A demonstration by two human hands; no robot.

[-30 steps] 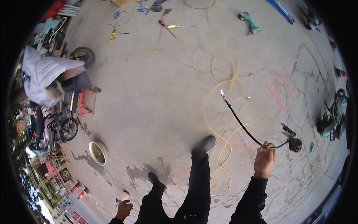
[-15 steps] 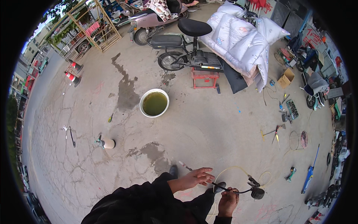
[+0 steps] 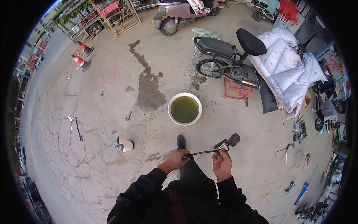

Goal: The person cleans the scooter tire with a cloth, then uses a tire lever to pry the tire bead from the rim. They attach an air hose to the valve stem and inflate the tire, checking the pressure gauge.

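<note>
Both my hands hold a thin black hose with a metal fitting and a round black knob (image 3: pixel 234 139) at its right end. My left hand (image 3: pixel 176 159) grips the hose's (image 3: pixel 203 152) left end. My right hand (image 3: pixel 221 162) holds it just below the fitting. My black shoe (image 3: pixel 181 142) shows between the hands, on the concrete. A white basin (image 3: pixel 170 110) of greenish water stands on the ground just ahead of me.
An electric bike (image 3: pixel 223 56) with a white quilt (image 3: pixel 285 65) draped beside it and a red stool (image 3: pixel 235 89) stand ahead right. A small spray bottle (image 3: pixel 123 146) lies to my left. Tools (image 3: pixel 300 130) lie scattered at right, traffic cones (image 3: pixel 82 56) far left.
The view has swung round from open ground with a yellow hose to the basin and bike. My left hand has come up and taken the hose's free end.
</note>
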